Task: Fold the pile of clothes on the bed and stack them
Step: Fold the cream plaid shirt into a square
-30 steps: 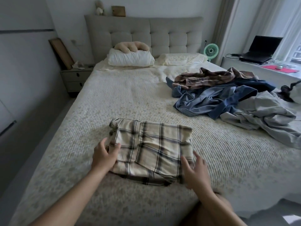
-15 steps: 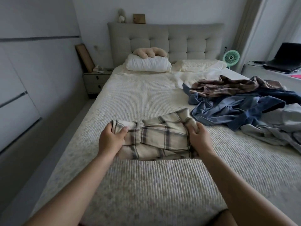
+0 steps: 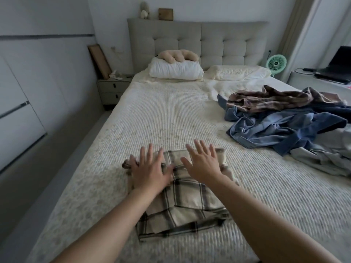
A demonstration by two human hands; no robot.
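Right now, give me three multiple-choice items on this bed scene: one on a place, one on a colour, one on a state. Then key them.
1. Where does the unfolded pile of clothes lie on the bed?
A. on its right side
B. on the pillows
C. at its left edge

2. What colour is the small fan beside the headboard?
A. red
B. green
C. black

3. How do the hands meet the folded plaid shirt?
A. both pinch its corners
B. both lie flat with fingers spread
C. neither is over it

Key: 1 A, the heap sits right of the shirt. 2 B, its cage is mint green. 3 B, left hand and right hand lie open on the cloth.
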